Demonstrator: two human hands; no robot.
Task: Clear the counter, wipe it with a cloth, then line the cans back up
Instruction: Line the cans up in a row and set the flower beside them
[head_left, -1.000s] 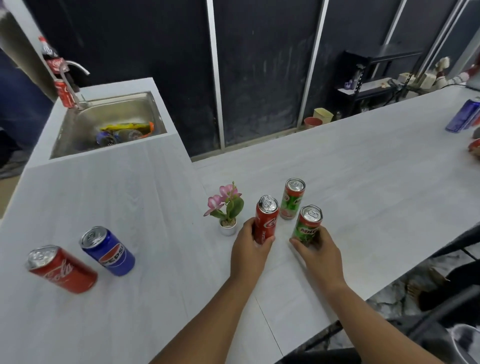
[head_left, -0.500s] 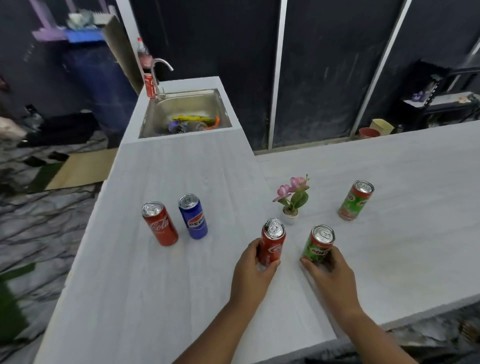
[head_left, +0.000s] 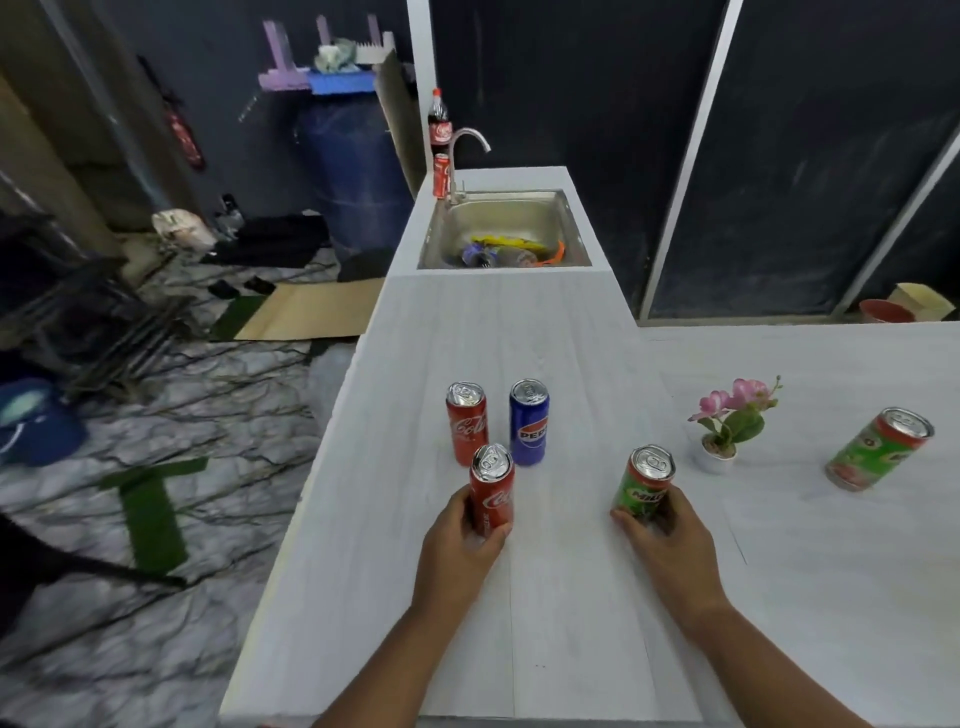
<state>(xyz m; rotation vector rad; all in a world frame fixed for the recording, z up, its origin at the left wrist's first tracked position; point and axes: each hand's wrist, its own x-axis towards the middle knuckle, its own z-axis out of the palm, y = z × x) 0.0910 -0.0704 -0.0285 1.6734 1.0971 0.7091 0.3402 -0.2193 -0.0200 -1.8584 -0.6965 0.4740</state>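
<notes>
White wood-grain table (head_left: 561, 613) with cans all over it. Left hand (head_left: 457, 545) has its fingers wrapped around a red cola can (head_left: 491, 488), upright, close to the table's left edge. Right hand (head_left: 670, 540) has its fingers closed around a green can (head_left: 643, 483), also upright, more toward the middle. Just behind the held cola can stand another red can (head_left: 466, 423) and a blue can (head_left: 529, 421), side by side, nearly touching each other. A little potted flower (head_left: 727, 426) sits off to the right, and past it a second green can (head_left: 878, 449) near the right side, looking tilted. At the far end there's a sink (head_left: 519, 213) with some clutter in it.
</notes>
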